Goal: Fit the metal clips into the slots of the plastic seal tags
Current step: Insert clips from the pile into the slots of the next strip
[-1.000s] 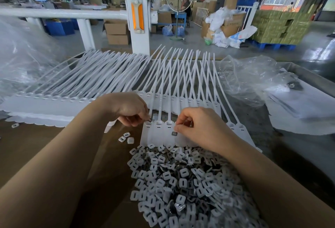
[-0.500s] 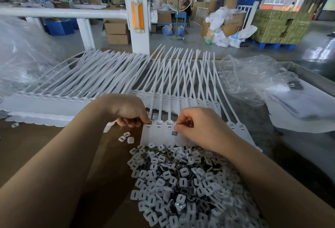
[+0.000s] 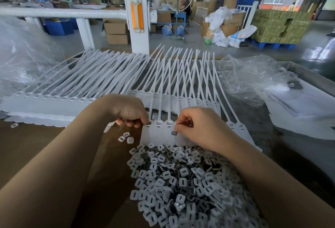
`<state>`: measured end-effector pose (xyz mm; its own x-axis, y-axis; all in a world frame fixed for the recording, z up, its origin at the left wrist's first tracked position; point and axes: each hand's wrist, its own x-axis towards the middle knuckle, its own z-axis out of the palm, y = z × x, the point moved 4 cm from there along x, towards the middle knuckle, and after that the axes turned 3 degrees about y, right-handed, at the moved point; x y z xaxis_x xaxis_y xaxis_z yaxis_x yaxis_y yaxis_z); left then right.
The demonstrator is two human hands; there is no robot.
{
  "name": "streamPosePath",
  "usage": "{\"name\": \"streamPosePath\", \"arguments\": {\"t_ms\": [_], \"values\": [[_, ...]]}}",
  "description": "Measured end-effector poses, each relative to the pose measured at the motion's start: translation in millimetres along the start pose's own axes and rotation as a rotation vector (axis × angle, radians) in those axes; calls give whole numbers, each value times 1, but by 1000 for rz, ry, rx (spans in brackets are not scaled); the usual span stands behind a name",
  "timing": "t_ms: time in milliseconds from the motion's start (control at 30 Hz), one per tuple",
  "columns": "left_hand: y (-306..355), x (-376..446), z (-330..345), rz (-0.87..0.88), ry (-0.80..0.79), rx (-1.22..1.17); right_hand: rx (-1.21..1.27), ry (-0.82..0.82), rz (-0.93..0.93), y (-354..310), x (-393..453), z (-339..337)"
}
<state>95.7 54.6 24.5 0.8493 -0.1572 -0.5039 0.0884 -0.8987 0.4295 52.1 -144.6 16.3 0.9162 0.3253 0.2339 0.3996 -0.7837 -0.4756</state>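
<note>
A strip of white plastic seal tags [image 3: 157, 135] lies flat in front of me, its long tails running away from me. My left hand [image 3: 129, 112] has its fingers curled onto the top left tag, right at that tag's slot. My right hand [image 3: 197, 128] is curled over the tags further right and holds a few small metal clips in its fingers. One dark clip [image 3: 174, 133] lies on a tag just under my right fingertips. A big heap of white-and-metal clips [image 3: 181, 182] lies just below the strip.
More tag strips [image 3: 54, 99] are laid out in rows to the left and behind. Three loose clips [image 3: 125, 137] lie left of the strip. Crumpled clear plastic bags [image 3: 250, 80] sit at right and far left. A white post and rail [image 3: 136, 21] stand beyond the table.
Both hands have stayed almost still on the strip; my left fingertips have settled a little lower onto the left tag's slot.
</note>
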Motion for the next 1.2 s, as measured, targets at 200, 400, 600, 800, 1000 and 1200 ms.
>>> {"name": "streamPosePath", "arguments": {"t_ms": [200, 400, 600, 800, 1000, 1200], "values": [[2, -4, -3, 56, 22, 15, 51, -35, -9, -1, 0, -2], [27, -15, -1, 371, 64, 23, 117, -284, -114, -12, -6, -2], [34, -13, 6, 395, 9, 3, 88, -301, -185, -19, -9, -1], [34, -11, 11, 400, -39, 8, 34, -282, -219, -23, -10, 0], [31, -9, 14, 403, -78, -28, 7, -291, -215, -24, -11, 0], [30, -12, 15, 403, -158, -71, 120, -180, -156, -21, -9, -5]]}}
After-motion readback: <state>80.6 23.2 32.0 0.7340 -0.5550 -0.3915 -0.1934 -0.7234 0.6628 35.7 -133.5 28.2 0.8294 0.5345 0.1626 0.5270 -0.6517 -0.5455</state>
